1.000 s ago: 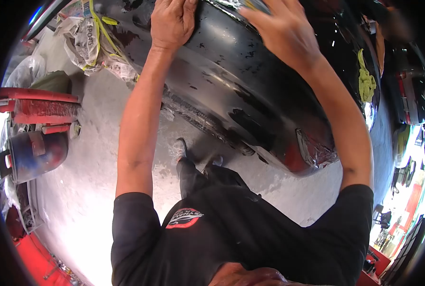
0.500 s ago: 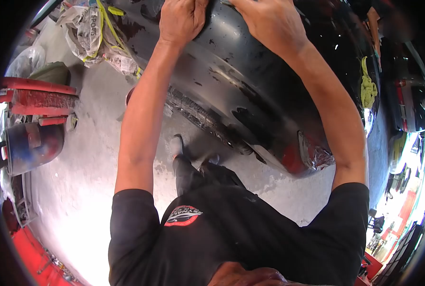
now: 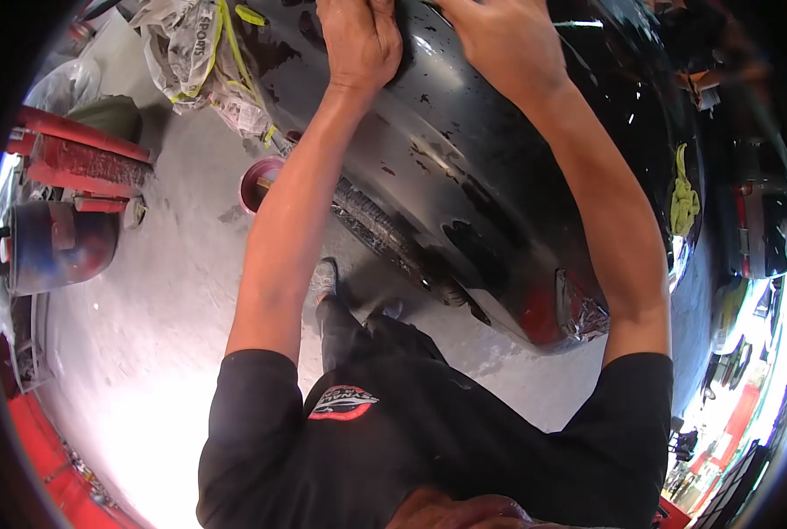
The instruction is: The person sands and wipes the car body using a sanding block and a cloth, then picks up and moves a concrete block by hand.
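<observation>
Both arms reach forward over the dark, wet car body panel (image 3: 411, 141), which has patchy water marks and a bright reflection. My left hand (image 3: 360, 42) is at the top edge of the view, back up, against the panel; its fingertips are cut off, so their closure is unclear. To its right, my right hand (image 3: 510, 44) is bent over the same panel, thumb toward the left hand. A sliver of something greenish shows by its thumb tip, too small to name. The rest of its fingers are out of view.
A reddish bucket (image 3: 257, 183) stands on the concrete floor beside the car. Masking paper (image 3: 182, 57) with yellow tape hangs at upper left. Red bumper parts (image 3: 85, 163) and a dark blue part (image 3: 63, 251) lie left. A yellow-green cloth (image 3: 682, 198) hangs at right. A foil-wrapped tail light (image 3: 578, 304) is nearby.
The view has shifted, bringing the bucket into fuller sight. My left hand appears slightly farther right and lower, closer to the right hand. Both hands stay at the panel.
</observation>
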Demonstrator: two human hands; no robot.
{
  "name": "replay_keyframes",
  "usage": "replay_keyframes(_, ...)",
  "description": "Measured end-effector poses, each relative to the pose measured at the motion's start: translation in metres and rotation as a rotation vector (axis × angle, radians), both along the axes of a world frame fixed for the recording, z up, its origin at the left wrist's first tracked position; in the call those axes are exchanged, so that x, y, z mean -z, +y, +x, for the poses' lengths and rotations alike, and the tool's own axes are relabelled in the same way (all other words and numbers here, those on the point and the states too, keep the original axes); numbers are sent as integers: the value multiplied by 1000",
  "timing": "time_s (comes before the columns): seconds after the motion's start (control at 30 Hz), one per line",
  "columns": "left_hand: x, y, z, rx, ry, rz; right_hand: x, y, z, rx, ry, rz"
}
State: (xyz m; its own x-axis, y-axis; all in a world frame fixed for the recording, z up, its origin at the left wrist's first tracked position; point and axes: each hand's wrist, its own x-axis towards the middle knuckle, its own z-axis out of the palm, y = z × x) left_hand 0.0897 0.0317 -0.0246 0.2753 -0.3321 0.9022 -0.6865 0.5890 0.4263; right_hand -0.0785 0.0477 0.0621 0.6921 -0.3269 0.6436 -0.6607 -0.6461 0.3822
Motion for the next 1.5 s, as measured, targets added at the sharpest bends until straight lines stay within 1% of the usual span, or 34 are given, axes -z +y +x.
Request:
replay_keyframes(0.03, 1, -3, 2, -30, 38, 25, 3, 7, -12, 19, 10, -4)
replay_keyframes(0.1, 2, -6, 3, -6, 41, 1, 15, 19, -42, 53, 7, -10)
replay_keyframes(0.2, 2, -7, 2, 16, 72, 0, 16, 17, -43, 24, -7, -20)
replay_keyframes(0.33, 3, -7, 7, 53, 110, -21, -9, -23, 32, -58, 11, -88)
replay_keyframes(0.37, 3, -6, 7, 54, 129, -17, -9, -29, 41, -36, 5, -53)
replay_keyframes(0.47, 9, -8, 7, 57, 125, -31, 0, -25, 29, 14, 19, -109)
replay_keyframes(0.6, 1, -4, 7, 71, 113, -15, 8, 2, 4, 28, 17, -36)
replay_keyframes(0.63, 2, -5, 7, 78, 130, -16, 6, -8, 13, -7, 42, -84)
replay_keyframes(0.73, 2, -6, 9, 102, 156, -24, -9, -44, 63, -23, 11, -117)
replay_keyframes(0.77, 9, -14, 11, 105, 144, -88, -12, -52, 76, 7, -3, -106)
replay_keyframes(0.8, 10, -8, 10, 104, 160, -59, -10, -54, 83, 43, -19, -91)
replay_keyframes(0.87, 1, -3, 11, 105, 182, -34, -7, -48, 71, 24, -25, -99)
replay_keyframes(0.97, 3, -4, 11, 115, 169, -4, 9, -26, 26, 6, 5, -84)
replay_keyframes(1.03, 0, -4, 12, 124, 156, 15, 9, -16, 17, -26, -5, -57)
replay_keyframes(1.13, 2, -7, 12, 129, 149, -27, -13, -54, 61, 19, 85, -111)
replay_keyframes(1.2, 1, -7, 12, 106, 146, -34, -24, -89, 100, 12, 18, -173)
replay_keyframes(1.23, 1, -6, 12, 95, 147, -33, -25, -92, 109, 112, 34, -157)
replay_keyframes(1.33, 2, -5, 13, 79, 137, -17, -8, -80, 57, 131, 181, 80)
replay_keyframes(1.37, 2, -5, 12, 107, 135, -13, -11, -44, 40, 9, 18, -12)
replay_keyframes(1.43, -4, -1, 10, 100, 62, 15, -2, -8, -12, -25, 26, -11)
replay_keyframes(1.5, -7, -1, 9, 84, 17, 29, -7, -6, -20, -35, 30, 6)
